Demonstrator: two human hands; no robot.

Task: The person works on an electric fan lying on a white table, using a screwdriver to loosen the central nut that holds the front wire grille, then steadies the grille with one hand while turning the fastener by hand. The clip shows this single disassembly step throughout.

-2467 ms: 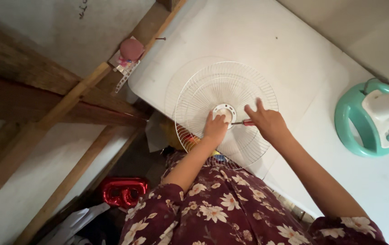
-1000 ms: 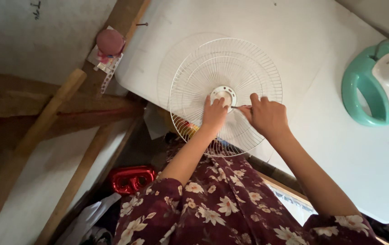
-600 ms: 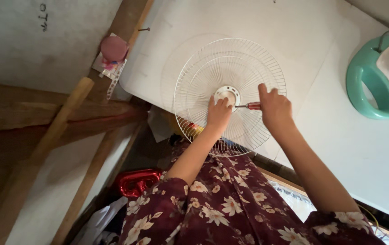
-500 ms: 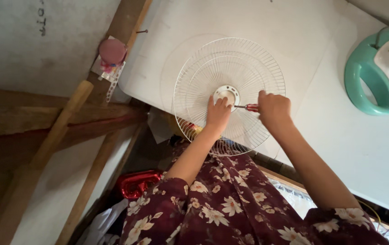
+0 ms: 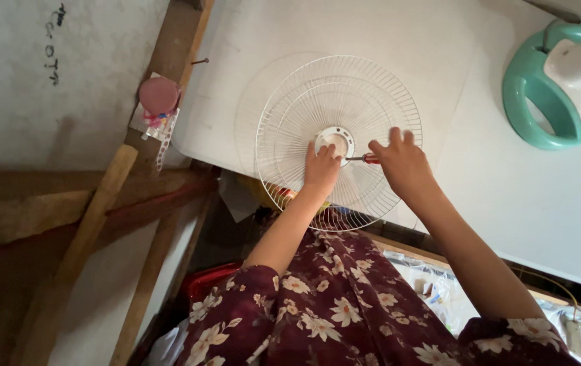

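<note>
A white wire fan guard (image 5: 344,115) was seen lying flat on the white table (image 5: 507,203), its near edge overhanging the table's front edge toward the person. The left hand (image 5: 321,169) was pressed down on the guard beside the white plastic hub ring (image 5: 335,141) at its centre, fingers bent over the wires; whether anything was pinched there could not be told. The right hand (image 5: 405,163) was closed around a small screwdriver (image 5: 361,159) with a red handle, the thin shaft being pointed at the hub ring.

The guard was judged to be light and springy, its thin wires likely to bend or flex if squeezed, and apt to slide on the smooth table. A firmer hold was judged to be offered by the outer rim or the stiff hub ring than by the single spokes. The screwdriver was judged rigid and slim, with a handle short enough to be turned by the fingertips.

A teal fan base (image 5: 555,88) with a white control housing was seen well apart at the table's far right. A pink round lid (image 5: 159,93) was seen resting on a wooden beam (image 5: 100,217) to the left.
</note>
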